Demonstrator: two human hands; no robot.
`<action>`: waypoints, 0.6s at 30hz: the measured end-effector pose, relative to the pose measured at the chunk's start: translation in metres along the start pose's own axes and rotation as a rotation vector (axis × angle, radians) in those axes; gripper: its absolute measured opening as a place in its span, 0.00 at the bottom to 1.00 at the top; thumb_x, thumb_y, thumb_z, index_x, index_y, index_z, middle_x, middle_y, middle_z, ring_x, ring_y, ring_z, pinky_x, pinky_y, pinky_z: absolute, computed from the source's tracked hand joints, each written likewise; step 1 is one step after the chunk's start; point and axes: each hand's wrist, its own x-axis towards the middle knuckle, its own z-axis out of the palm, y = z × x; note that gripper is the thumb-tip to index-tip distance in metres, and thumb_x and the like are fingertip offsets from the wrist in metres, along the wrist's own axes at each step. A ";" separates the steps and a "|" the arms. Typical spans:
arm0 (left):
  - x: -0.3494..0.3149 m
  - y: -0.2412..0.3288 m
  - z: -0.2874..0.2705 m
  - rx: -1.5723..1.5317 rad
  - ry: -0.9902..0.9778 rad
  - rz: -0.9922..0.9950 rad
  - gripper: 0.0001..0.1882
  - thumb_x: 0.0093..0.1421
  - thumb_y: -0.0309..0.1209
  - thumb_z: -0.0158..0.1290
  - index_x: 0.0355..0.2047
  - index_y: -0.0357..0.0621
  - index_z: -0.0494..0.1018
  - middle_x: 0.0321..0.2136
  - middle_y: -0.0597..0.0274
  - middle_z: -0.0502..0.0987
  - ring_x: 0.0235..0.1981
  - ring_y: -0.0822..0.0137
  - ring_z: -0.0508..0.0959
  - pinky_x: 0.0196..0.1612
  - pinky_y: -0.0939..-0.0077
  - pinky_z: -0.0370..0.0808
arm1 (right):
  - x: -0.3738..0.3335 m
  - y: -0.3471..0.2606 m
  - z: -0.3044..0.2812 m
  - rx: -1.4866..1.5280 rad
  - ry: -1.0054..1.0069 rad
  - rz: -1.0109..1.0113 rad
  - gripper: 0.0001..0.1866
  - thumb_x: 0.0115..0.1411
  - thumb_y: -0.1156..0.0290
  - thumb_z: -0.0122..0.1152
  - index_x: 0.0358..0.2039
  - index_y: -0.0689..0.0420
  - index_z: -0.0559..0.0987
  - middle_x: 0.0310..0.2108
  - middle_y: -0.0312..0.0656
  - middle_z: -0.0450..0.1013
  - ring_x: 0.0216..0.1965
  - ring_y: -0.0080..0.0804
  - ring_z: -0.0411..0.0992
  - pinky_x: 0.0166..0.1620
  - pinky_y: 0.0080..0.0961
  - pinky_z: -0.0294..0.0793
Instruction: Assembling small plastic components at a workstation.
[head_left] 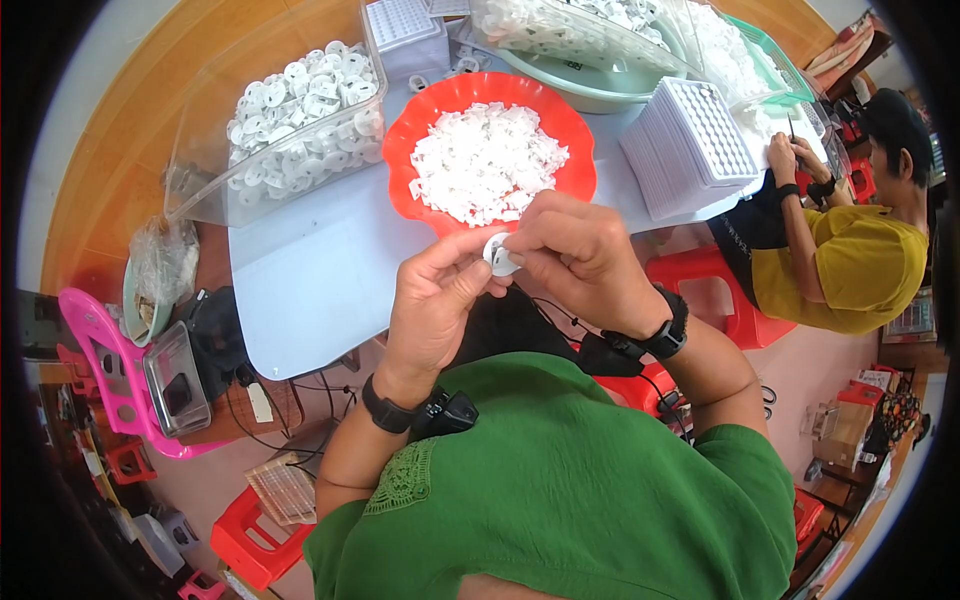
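Note:
My left hand (435,300) and my right hand (580,255) meet over the near edge of the white table (310,270). Between their fingertips they pinch one small white round plastic part (499,254). Just beyond the hands stands a red bowl (570,135) heaped with small white plastic pieces (485,160). A clear plastic bin (200,190) at the back left holds several white round parts (305,110). Both wrists wear black bands.
A stack of white perforated trays (690,145) sits to the right of the red bowl. A pale green basin (590,95) and clear tubs stand at the back. Another person in a yellow shirt (850,260) works at the right end. Red stools (715,290) and a pink chair (110,370) surround the table.

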 end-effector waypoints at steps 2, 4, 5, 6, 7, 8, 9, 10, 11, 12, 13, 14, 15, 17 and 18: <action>-0.001 0.001 0.001 -0.010 0.013 0.000 0.15 0.61 0.23 0.49 0.48 0.31 0.69 0.36 0.56 0.77 0.33 0.71 0.76 0.38 0.79 0.74 | -0.001 0.000 0.001 0.010 -0.004 0.025 0.08 0.46 0.86 0.60 0.27 0.61 0.75 0.23 0.42 0.68 0.24 0.36 0.72 0.26 0.26 0.68; -0.001 0.002 0.002 0.046 0.005 0.025 0.15 0.60 0.22 0.50 0.48 0.31 0.69 0.36 0.57 0.77 0.32 0.71 0.76 0.38 0.80 0.74 | -0.001 -0.003 0.002 0.006 0.001 0.058 0.07 0.47 0.85 0.60 0.28 0.62 0.75 0.23 0.42 0.68 0.23 0.34 0.72 0.25 0.25 0.68; -0.001 0.003 0.002 0.101 -0.002 0.051 0.15 0.60 0.22 0.50 0.48 0.31 0.70 0.36 0.57 0.77 0.32 0.71 0.76 0.37 0.80 0.74 | -0.001 -0.006 0.002 0.002 0.005 0.091 0.07 0.47 0.85 0.60 0.28 0.62 0.75 0.23 0.41 0.69 0.23 0.32 0.72 0.24 0.24 0.68; -0.001 0.004 0.003 0.102 -0.003 0.052 0.15 0.60 0.22 0.50 0.48 0.31 0.70 0.36 0.57 0.77 0.32 0.71 0.76 0.37 0.80 0.74 | -0.001 -0.008 0.003 0.002 0.006 0.090 0.07 0.47 0.85 0.60 0.28 0.62 0.75 0.23 0.41 0.69 0.23 0.32 0.72 0.24 0.24 0.68; 0.000 0.006 0.005 0.171 0.012 0.075 0.15 0.60 0.22 0.50 0.48 0.31 0.70 0.35 0.57 0.77 0.32 0.71 0.76 0.37 0.80 0.74 | -0.002 -0.011 0.004 0.010 0.036 0.185 0.06 0.48 0.84 0.60 0.28 0.62 0.74 0.23 0.41 0.69 0.22 0.30 0.71 0.24 0.23 0.68; 0.000 0.006 0.006 0.241 0.028 0.098 0.15 0.59 0.21 0.50 0.47 0.31 0.70 0.35 0.57 0.77 0.32 0.71 0.76 0.36 0.80 0.74 | -0.002 -0.013 0.005 0.018 0.066 0.281 0.06 0.49 0.84 0.60 0.28 0.63 0.74 0.23 0.41 0.69 0.21 0.28 0.71 0.23 0.22 0.67; 0.000 0.005 0.007 0.243 0.028 0.100 0.15 0.59 0.21 0.50 0.47 0.31 0.70 0.35 0.57 0.77 0.32 0.71 0.76 0.36 0.80 0.74 | -0.003 -0.014 0.006 0.019 0.067 0.278 0.06 0.49 0.84 0.60 0.28 0.63 0.74 0.23 0.41 0.69 0.21 0.28 0.71 0.23 0.22 0.67; -0.002 0.003 0.009 0.311 0.058 0.156 0.14 0.60 0.21 0.50 0.47 0.32 0.70 0.34 0.57 0.77 0.31 0.72 0.76 0.36 0.80 0.74 | -0.004 -0.015 0.007 0.103 0.068 0.304 0.05 0.50 0.83 0.61 0.27 0.63 0.73 0.22 0.41 0.69 0.21 0.26 0.71 0.22 0.21 0.67; -0.003 0.001 0.010 0.379 0.089 0.212 0.14 0.61 0.21 0.49 0.47 0.32 0.71 0.33 0.58 0.77 0.31 0.72 0.76 0.35 0.80 0.75 | -0.004 -0.015 0.009 0.187 0.068 0.330 0.05 0.51 0.82 0.61 0.26 0.63 0.73 0.22 0.40 0.69 0.21 0.24 0.71 0.21 0.20 0.67; -0.004 0.000 0.013 0.380 0.085 0.213 0.14 0.61 0.21 0.49 0.47 0.32 0.71 0.33 0.58 0.77 0.31 0.72 0.76 0.35 0.80 0.75 | -0.007 -0.012 0.012 0.186 0.071 0.329 0.05 0.51 0.82 0.61 0.26 0.63 0.73 0.22 0.40 0.69 0.21 0.24 0.71 0.21 0.20 0.67; -0.004 0.000 0.016 0.415 0.111 0.211 0.13 0.61 0.21 0.48 0.47 0.32 0.71 0.32 0.58 0.77 0.30 0.73 0.76 0.35 0.80 0.75 | -0.010 -0.008 0.016 0.155 0.098 0.276 0.06 0.50 0.82 0.61 0.25 0.63 0.72 0.21 0.41 0.69 0.21 0.25 0.71 0.22 0.20 0.67; -0.005 -0.001 0.017 0.451 0.136 0.210 0.13 0.62 0.21 0.47 0.47 0.32 0.71 0.32 0.58 0.76 0.29 0.73 0.76 0.34 0.81 0.75 | -0.012 -0.005 0.020 0.124 0.124 0.222 0.06 0.50 0.83 0.61 0.25 0.63 0.71 0.21 0.41 0.69 0.21 0.27 0.71 0.22 0.21 0.67; -0.005 -0.001 0.016 0.452 0.133 0.211 0.13 0.62 0.21 0.47 0.47 0.32 0.71 0.32 0.58 0.76 0.29 0.73 0.76 0.34 0.81 0.75 | -0.013 -0.004 0.021 0.123 0.127 0.220 0.06 0.50 0.83 0.61 0.25 0.63 0.71 0.21 0.41 0.69 0.21 0.27 0.71 0.22 0.21 0.67; -0.005 -0.002 0.014 0.520 0.117 0.244 0.14 0.61 0.18 0.45 0.47 0.33 0.71 0.33 0.57 0.75 0.28 0.73 0.76 0.33 0.81 0.75 | -0.013 -0.004 0.023 0.044 0.169 0.119 0.07 0.49 0.83 0.61 0.24 0.62 0.71 0.21 0.42 0.68 0.20 0.31 0.70 0.22 0.23 0.66; -0.006 -0.001 0.014 0.523 0.117 0.247 0.14 0.61 0.18 0.45 0.47 0.33 0.71 0.33 0.57 0.75 0.28 0.73 0.76 0.33 0.81 0.75 | -0.013 -0.004 0.024 0.046 0.170 0.116 0.07 0.49 0.83 0.61 0.24 0.62 0.71 0.21 0.42 0.68 0.20 0.31 0.70 0.22 0.23 0.66</action>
